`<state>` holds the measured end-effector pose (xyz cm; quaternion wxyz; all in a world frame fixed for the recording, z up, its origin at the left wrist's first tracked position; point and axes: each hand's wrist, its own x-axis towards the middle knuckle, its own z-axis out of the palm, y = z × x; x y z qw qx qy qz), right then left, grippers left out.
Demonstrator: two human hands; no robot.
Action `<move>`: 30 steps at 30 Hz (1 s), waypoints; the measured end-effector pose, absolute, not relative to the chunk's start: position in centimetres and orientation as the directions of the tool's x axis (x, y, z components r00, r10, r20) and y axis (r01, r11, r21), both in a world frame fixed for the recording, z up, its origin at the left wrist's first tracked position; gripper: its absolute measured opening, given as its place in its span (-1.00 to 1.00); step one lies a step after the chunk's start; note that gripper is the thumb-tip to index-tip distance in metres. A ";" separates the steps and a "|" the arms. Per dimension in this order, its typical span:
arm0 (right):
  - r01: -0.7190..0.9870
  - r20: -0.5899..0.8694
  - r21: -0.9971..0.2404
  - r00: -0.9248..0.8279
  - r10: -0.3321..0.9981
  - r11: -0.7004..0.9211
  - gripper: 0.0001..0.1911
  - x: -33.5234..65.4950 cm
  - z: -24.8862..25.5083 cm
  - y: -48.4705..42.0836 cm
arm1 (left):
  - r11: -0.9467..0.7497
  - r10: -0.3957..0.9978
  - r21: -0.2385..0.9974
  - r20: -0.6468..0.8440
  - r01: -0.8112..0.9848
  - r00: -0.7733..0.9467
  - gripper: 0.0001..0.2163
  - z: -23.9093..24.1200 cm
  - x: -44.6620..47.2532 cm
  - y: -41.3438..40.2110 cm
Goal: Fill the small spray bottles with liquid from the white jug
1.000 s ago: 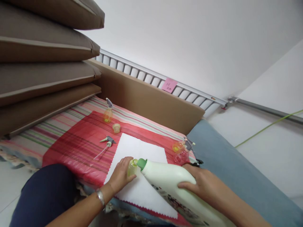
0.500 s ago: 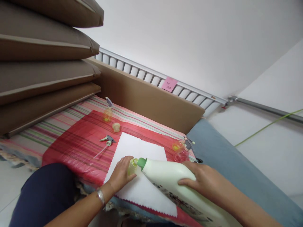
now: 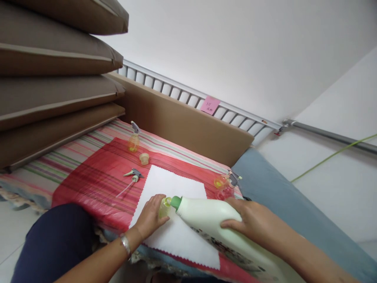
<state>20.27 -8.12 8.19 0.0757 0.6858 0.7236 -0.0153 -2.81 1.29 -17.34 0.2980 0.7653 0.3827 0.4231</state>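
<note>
My left hand is wrapped round a small clear yellow spray bottle without its spray head, held upright over a white cloth with zigzag edges. My right hand grips a large pale green jug, tilted almost flat. Its green spout meets the mouth of the small bottle; whether liquid is flowing I cannot tell. A loose grey trigger spray head with its tube lies left of the cloth.
Behind stand a yellow spray bottle, a small beige cup-like piece and, to the right, spray bottles in yellow and pink. A red sheet covers the striped cloth. Stacked brown cushions rise at left; a brown board leans behind.
The jug and my right hand have shifted very slightly, the jug's back end a little lower. My left hand and the small bottle stay in place.
</note>
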 end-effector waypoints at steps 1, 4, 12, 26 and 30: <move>0.995 -0.133 0.083 -0.048 0.990 0.059 -0.71 20.2 8.2 -8.1 | -0.531 0.837 0.779 0.422 0.333 0.348 -0.45 -17.3 -2.8 1.3; 0.994 -0.138 0.093 -0.043 0.989 0.056 -0.72 20.2 8.3 -8.0 | -0.534 0.837 0.778 0.428 0.332 0.342 -0.45 -17.3 -2.8 1.3; 0.992 -0.136 0.107 -0.055 0.989 0.070 -0.72 20.2 8.6 -7.9 | -0.534 0.835 0.778 0.424 0.331 0.352 -0.44 -17.3 -2.7 1.3; 0.989 -0.155 0.120 -0.066 0.986 0.085 -0.73 19.5 9.2 -7.6 | -0.538 0.833 0.769 0.423 0.344 0.356 -0.43 -17.2 -2.7 1.2; 0.987 -0.131 0.120 -0.089 0.987 0.105 -0.73 19.7 9.2 -7.7 | -0.538 0.833 0.768 0.420 0.348 0.361 -0.43 -17.0 -2.8 1.1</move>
